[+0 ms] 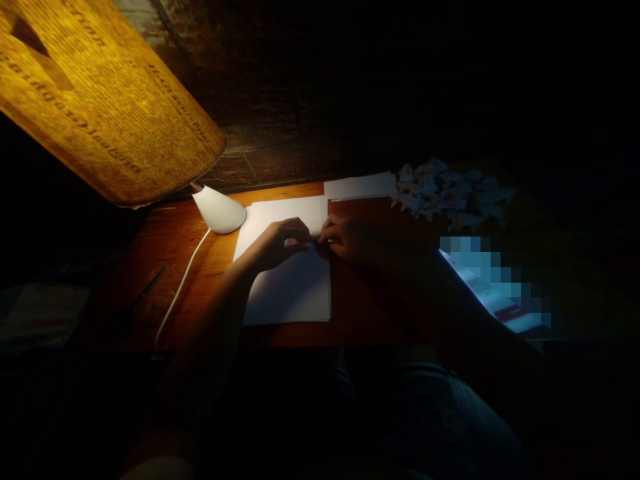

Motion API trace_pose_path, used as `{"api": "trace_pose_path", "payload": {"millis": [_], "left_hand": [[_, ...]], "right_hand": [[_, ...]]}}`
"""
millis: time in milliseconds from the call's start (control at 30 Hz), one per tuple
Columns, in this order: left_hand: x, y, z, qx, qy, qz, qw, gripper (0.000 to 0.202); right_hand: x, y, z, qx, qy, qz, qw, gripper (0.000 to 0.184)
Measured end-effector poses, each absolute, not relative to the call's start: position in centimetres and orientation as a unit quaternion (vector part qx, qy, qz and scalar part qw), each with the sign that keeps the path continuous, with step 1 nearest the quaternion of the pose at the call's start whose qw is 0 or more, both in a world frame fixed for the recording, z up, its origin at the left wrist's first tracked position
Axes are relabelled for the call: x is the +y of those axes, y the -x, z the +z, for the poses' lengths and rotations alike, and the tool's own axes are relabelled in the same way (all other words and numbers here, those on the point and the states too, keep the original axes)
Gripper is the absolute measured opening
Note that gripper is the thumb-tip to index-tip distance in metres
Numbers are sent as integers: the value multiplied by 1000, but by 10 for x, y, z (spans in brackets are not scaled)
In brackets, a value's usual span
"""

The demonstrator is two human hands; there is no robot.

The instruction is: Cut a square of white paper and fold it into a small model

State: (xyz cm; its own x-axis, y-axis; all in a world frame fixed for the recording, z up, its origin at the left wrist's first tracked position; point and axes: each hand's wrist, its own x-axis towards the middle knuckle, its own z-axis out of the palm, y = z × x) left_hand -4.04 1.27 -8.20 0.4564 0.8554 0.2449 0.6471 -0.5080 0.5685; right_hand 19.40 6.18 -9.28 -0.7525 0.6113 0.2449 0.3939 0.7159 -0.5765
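Observation:
My left hand (286, 239) is over the right half of a stack of white paper sheets (287, 300), with its thumb and fingers pinched together. Fingertip to fingertip with it, my right hand (353, 240) is also closed in a pinch, just past the stack's right edge. Whatever lies between the fingertips is too small and dark to make out. Behind my right hand, narrow white paper strips (360, 187) rest on the wooden table (195, 260). A heap of small folded white paper pieces (450, 193) adjoins them on the right.
A lit lamp with a printed yellow shade (115, 100) leans in from the left on a white base (220, 210). Its white cord (183, 287) runs to the front edge. Dark scissors (145, 290) lie left of the cord. A glowing screen (493, 287) is at right.

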Motion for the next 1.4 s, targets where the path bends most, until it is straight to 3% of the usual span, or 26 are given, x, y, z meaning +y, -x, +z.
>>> {"api": "trace_pose_path", "payload": {"millis": [167, 367, 733, 900, 1033, 1267, 1400], "left_hand": [[13, 32, -86, 483, -800, 286, 213, 22], [18, 18, -100, 535, -772, 299, 170, 9], [12, 15, -91, 536, -702, 365, 295, 15], [15, 12, -92, 488, -653, 472, 335, 25], [13, 9, -88, 470, -615, 522, 359, 32], [9, 6, -84, 452, -607, 517, 400, 27], [7, 5, -82, 451, -606, 515, 406, 26]], "right_hand": [[63, -192, -95, -900, 272, 257, 224, 23], [63, -190, -96, -882, 295, 274, 244, 17], [61, -192, -97, -848, 318, 330, 266, 20], [59, -193, -93, -800, 314, 382, 339, 24], [57, -193, -85, -807, 291, 359, 367, 21], [54, -195, -79, -828, 310, 322, 338, 15], [54, -196, -84, -838, 281, 286, 370, 16]]}}
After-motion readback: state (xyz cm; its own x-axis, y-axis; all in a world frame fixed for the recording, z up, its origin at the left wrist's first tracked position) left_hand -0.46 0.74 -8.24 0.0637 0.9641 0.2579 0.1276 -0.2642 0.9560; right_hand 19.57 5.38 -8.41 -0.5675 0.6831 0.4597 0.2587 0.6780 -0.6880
